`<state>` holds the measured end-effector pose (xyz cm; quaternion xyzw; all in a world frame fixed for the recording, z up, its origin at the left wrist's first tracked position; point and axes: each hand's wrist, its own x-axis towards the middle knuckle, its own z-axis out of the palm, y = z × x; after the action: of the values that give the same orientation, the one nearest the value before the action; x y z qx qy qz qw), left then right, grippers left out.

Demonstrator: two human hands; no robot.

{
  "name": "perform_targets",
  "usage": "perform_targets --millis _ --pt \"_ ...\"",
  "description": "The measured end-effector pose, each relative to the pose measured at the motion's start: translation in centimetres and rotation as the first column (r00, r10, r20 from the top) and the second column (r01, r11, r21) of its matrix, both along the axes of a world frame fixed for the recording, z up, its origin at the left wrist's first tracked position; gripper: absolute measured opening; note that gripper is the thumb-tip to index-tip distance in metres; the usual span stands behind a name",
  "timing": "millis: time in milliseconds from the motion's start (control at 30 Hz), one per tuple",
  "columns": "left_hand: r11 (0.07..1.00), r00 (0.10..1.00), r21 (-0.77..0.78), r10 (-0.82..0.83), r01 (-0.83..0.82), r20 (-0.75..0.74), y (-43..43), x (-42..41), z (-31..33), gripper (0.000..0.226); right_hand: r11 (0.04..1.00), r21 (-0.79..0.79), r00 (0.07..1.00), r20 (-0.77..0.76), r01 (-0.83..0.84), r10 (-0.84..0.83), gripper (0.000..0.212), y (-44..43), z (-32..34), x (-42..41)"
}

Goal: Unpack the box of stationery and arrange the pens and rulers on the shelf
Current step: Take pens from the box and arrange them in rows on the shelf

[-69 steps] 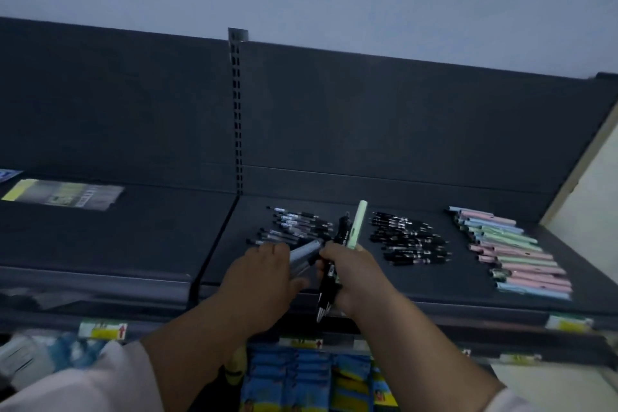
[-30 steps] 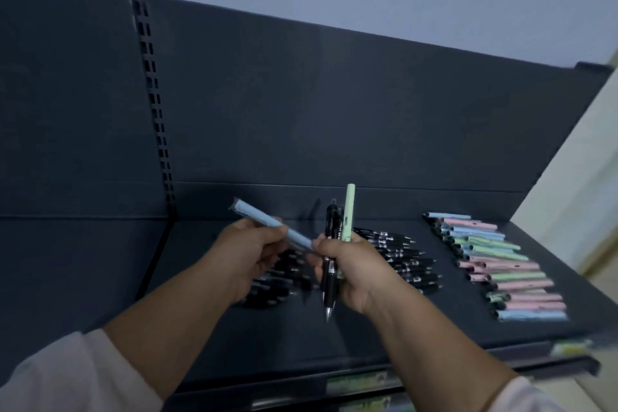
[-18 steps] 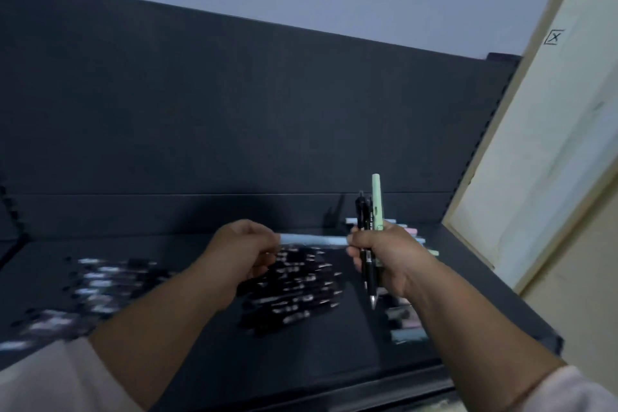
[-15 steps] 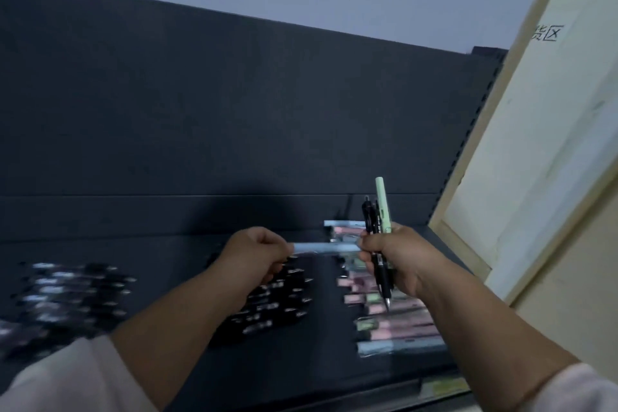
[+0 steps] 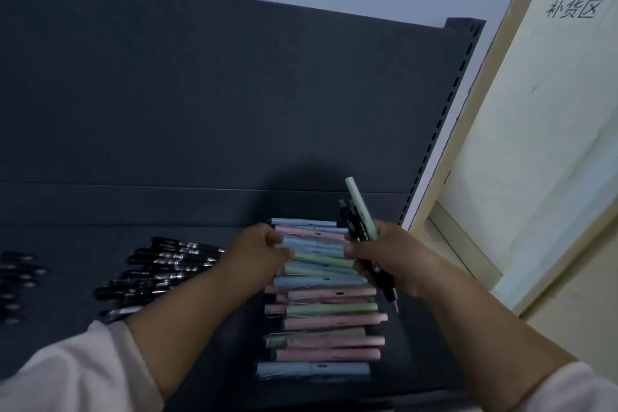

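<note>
1. A row of pastel pens (image 5: 331, 321) lies on the shelf (image 5: 399, 348). There are about fifteen in blue, pink and green; the hands cover part of the row, so the count is approximate.
2. The left hand (image 5: 264, 251), over the row's far end, pinches one light-blue pen (image 5: 314, 240) by its left end.
3. The right hand (image 5: 384, 254), at the same end's right side, grips one green pen (image 5: 359, 207) and apparently two held black pens (image 5: 351, 224), roughly upright.
4. Left of the row lie about ten loose black pens (image 5: 167, 264). Further left is a blurred second group (image 5: 16, 281), not countable.

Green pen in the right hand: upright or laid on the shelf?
Upright, top tipped slightly left: the green pen rises out of the grip of the right hand beside black pens, above the pastel pens lying on the shelf.
</note>
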<state>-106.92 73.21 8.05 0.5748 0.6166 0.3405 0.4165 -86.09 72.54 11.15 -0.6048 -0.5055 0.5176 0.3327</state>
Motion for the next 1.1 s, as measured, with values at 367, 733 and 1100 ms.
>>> perform_targets --millis 367,733,1100 --pt "0.958 0.84 -0.202 -0.065 0.204 0.539 -0.7 2.8 3.8 0.017 0.915 -0.076 0.888 -0.283 -0.397 0.362 0.016 0.4 1.5 -4.3" --pt "0.965 0.666 -0.251 0.239 -0.079 0.707 -0.1 1.2 4.4 0.002 0.975 -0.074 0.957 -0.221 -0.208 0.187 0.012 1.2 0.3 -4.1" --pt "0.956 0.716 -0.248 0.281 -0.153 0.639 0.7 0.1 3.2 0.009 0.937 -0.121 0.916 -0.204 0.328 -0.346 0.023 3.3 -1.4 -2.9"
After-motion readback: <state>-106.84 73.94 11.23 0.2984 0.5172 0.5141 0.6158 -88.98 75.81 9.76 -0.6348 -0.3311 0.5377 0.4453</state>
